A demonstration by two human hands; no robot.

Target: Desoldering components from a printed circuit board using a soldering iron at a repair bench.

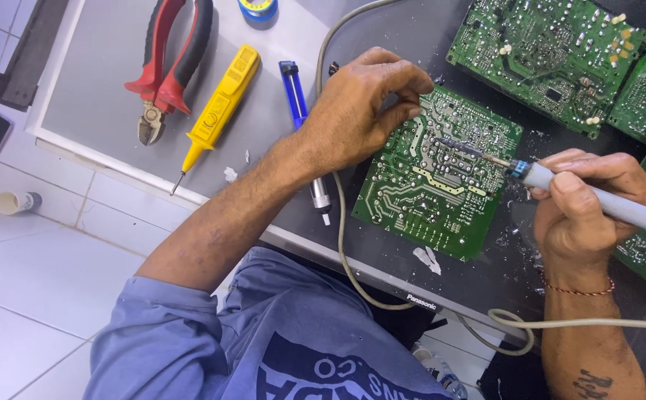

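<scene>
Dark glossy worktop (501,285); left hand (360,111) pinching flat green circuit board (441,174); right hand (586,200) gripping grey cylindrical soldering iron (597,196).

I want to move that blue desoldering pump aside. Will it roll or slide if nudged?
The blue desoldering pump looks like a slim round tube, so it would probably roll sideways. It lies on the smooth grey worktop, likely sliding easily. It seems rigid and light.

Grey desk (100,96) carries pliers (169,63) at 11 o'clock, yellow tester (219,107) and blue pump (300,126) beside them, one green board (441,185) at centre, more boards (545,52) at 1 o'clock, and a cable (345,244).
</scene>
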